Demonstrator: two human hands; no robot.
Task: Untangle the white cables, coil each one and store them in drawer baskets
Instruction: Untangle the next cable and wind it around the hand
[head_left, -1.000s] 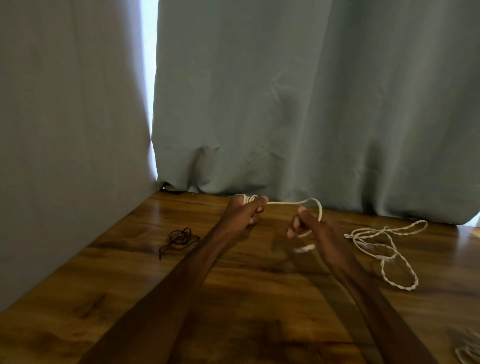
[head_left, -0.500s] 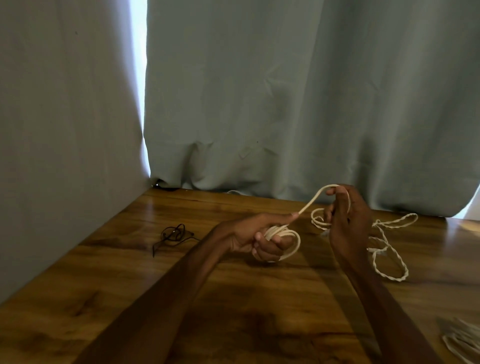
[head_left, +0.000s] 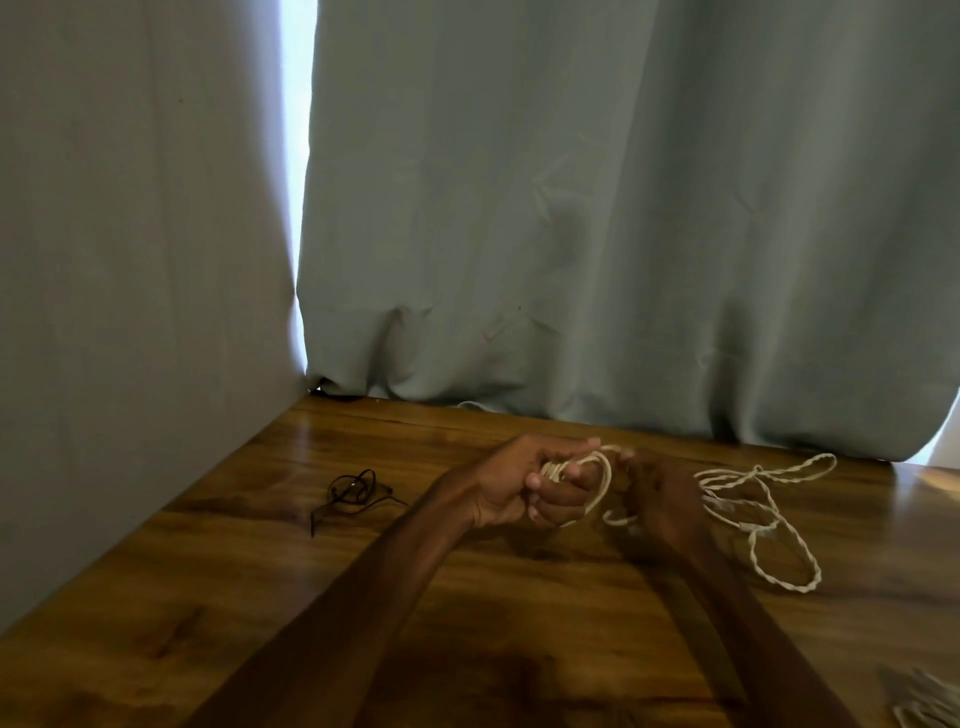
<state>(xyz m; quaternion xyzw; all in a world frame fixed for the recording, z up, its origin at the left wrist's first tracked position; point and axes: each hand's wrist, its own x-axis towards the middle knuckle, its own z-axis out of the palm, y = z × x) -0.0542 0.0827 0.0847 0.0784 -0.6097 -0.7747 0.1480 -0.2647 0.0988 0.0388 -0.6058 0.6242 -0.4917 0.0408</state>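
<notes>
Head view, left hand (head_left: 511, 491) gripping coiled cable (head_left: 602, 480), right hand (head_left: 657, 501) pinching its strand, twisted cable (head_left: 779, 519) loose on table (head_left: 519, 623) beside them.

Desk (head_left: 218, 582): glossy varnished wood. Curtain (head_left: 597, 218): matt cloth, creased. Cable (head_left: 769, 499): white, twisted texture noted.

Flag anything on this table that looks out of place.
A black cord lies tangled left of the left hand, the only dark cord in view. Right of the right hand, a twisted white cable sprawls in loose loops on the table, not yet coiled, unlike the coil in the left hand.
</notes>
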